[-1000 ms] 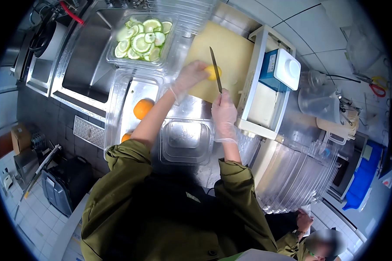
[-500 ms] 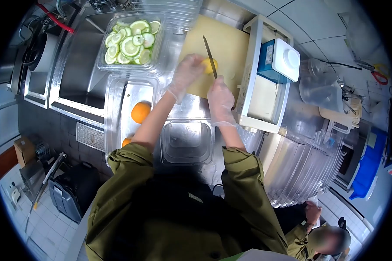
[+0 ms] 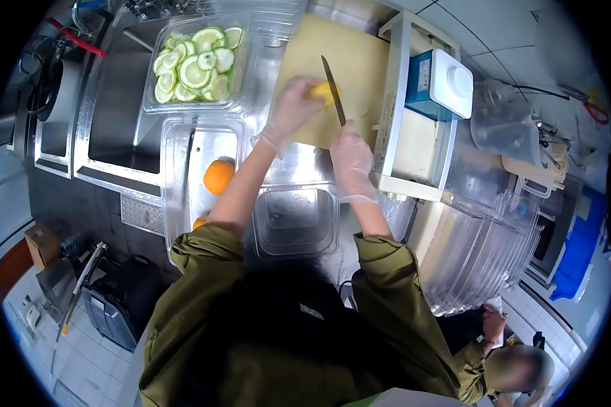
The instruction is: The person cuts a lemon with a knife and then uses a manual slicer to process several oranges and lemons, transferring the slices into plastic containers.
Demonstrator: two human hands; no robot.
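A yellow lemon [image 3: 325, 93] lies on the pale cutting board [image 3: 360, 57], and my gloved left hand [image 3: 297, 107] grips its left side. In my right hand [image 3: 352, 159], also in a clear glove, is a knife [image 3: 331, 80] held by its handle. The dark blade points away from me and crosses the lemon's right side in this view. Left of the board, a clear container [image 3: 246, 68] holds green-rimmed citrus slices [image 3: 195, 71]. Closer to me, an orange [image 3: 219, 177] sits in another clear container [image 3: 172, 146], partly behind my left forearm.
A clear square container [image 3: 295, 224] stands between my forearms. The sink [image 3: 125, 129] is on the left. Right of the board, a white tray [image 3: 414, 149] holds a blue canister with a white lid [image 3: 448, 83]. Another person [image 3: 492, 332] is at the lower right, beside stacked clear containers [image 3: 478, 251].
The camera view has shifted slightly. The knife and my right hand sit a little farther right and lower in view; my left hand stays on the lemon.
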